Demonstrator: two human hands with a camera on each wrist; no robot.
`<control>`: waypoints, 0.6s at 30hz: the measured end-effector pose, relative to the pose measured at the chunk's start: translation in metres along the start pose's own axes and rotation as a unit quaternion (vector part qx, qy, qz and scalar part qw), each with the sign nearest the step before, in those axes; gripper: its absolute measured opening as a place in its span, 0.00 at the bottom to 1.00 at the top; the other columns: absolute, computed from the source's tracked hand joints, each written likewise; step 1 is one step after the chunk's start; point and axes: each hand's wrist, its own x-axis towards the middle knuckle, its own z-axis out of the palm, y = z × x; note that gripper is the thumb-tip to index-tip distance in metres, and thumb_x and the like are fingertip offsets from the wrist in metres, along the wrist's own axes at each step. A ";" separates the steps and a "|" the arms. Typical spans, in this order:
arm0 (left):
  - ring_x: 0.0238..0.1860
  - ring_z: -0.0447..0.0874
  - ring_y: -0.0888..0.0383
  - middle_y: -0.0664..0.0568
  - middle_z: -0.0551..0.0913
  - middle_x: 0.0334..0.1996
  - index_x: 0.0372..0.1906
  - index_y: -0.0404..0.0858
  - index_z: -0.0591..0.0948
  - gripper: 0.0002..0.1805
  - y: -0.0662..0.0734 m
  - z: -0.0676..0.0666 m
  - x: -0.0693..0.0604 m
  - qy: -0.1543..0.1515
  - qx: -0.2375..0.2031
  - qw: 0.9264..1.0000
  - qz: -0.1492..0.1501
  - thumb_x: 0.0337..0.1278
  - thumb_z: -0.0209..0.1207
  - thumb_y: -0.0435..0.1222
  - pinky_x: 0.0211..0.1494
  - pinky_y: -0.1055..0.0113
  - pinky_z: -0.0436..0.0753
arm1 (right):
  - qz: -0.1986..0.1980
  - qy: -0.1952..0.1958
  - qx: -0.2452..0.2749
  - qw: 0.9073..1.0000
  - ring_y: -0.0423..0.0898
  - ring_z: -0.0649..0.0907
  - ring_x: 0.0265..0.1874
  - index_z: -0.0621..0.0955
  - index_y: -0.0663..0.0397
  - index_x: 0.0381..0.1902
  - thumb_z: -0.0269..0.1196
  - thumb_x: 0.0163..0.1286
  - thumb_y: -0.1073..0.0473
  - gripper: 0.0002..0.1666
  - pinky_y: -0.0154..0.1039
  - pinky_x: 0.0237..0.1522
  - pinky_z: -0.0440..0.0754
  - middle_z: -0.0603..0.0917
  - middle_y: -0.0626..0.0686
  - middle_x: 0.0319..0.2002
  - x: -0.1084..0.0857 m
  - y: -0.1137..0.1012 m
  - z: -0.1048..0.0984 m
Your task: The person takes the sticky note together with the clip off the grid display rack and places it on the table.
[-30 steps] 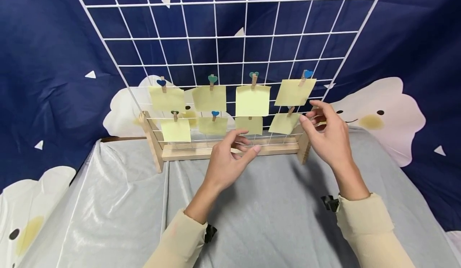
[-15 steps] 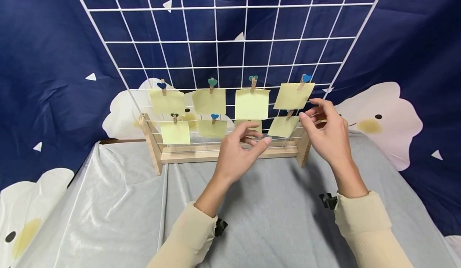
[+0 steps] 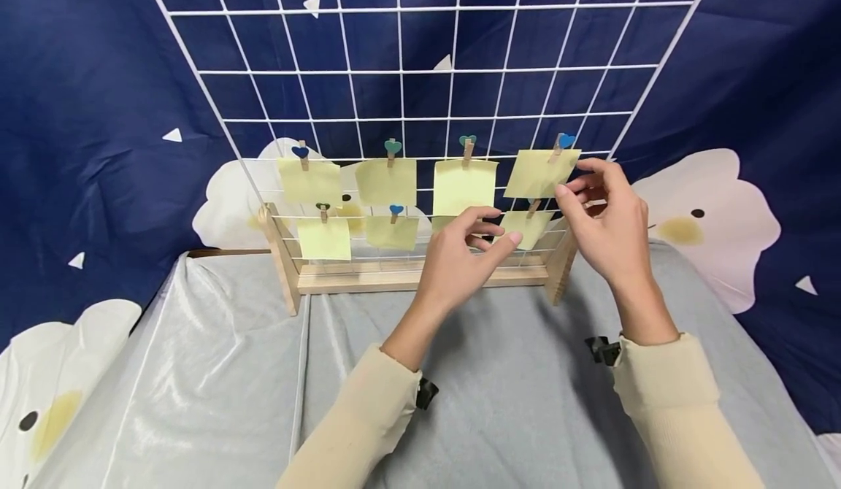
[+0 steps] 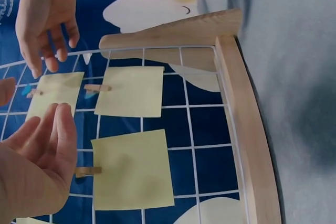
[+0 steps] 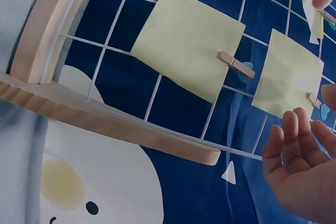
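Yellow sticky notes hang in two rows on a white wire grid (image 3: 434,119), each visible clip being a small wooden clothespin, most with a heart. My right hand (image 3: 611,219), fingers loosely bent and holding nothing visible, is beside the upper right note (image 3: 540,174) with its blue-heart clothespin (image 3: 563,142). Its thumb is by that note's lower corner; contact is unclear. My left hand (image 3: 463,259), also loosely curved, hovers before the lower right note (image 3: 525,226) and hides most of the lower note beside it. In the left wrist view, a gap shows between left fingers (image 4: 63,124) and thumb.
A wooden stand (image 3: 358,279) holds the grid's base on a grey cloth-covered table (image 3: 217,372). Behind hangs a dark blue curtain (image 3: 85,182) with white cloud shapes (image 3: 709,226). More notes (image 3: 325,239) hang to the left.
My left hand has moved right and upward, from the lower middle notes toward the lower right one. My right hand has risen slightly to the upper right note.
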 end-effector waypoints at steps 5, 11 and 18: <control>0.36 0.84 0.65 0.58 0.88 0.41 0.60 0.40 0.81 0.25 0.001 0.004 0.006 0.001 -0.009 1.000 0.002 0.62 0.66 0.48 0.42 0.69 0.82 | -0.004 0.008 -0.002 1.000 0.27 0.78 0.32 0.79 0.60 0.59 0.67 0.68 0.60 0.23 0.24 0.37 0.75 0.85 0.52 0.37 0.008 -0.003 0.001; 0.36 0.85 0.66 0.60 0.88 0.39 0.59 0.39 0.81 0.25 0.002 0.010 0.011 0.000 -0.059 0.998 -0.014 0.62 0.67 0.47 0.40 0.70 0.82 | -0.010 0.006 0.005 1.000 0.29 0.78 0.33 0.79 0.60 0.60 0.66 0.68 0.60 0.23 0.23 0.38 0.74 0.85 0.54 0.38 0.014 -0.008 0.001; 0.34 0.84 0.64 0.62 0.88 0.37 0.59 0.39 0.81 0.25 0.004 0.016 0.020 0.010 -0.094 0.995 -0.028 0.62 0.68 0.47 0.38 0.71 0.81 | -0.029 0.006 -0.003 1.000 0.29 0.78 0.32 0.79 0.60 0.59 0.67 0.68 0.60 0.23 0.21 0.37 0.75 0.85 0.55 0.37 0.024 -0.011 0.001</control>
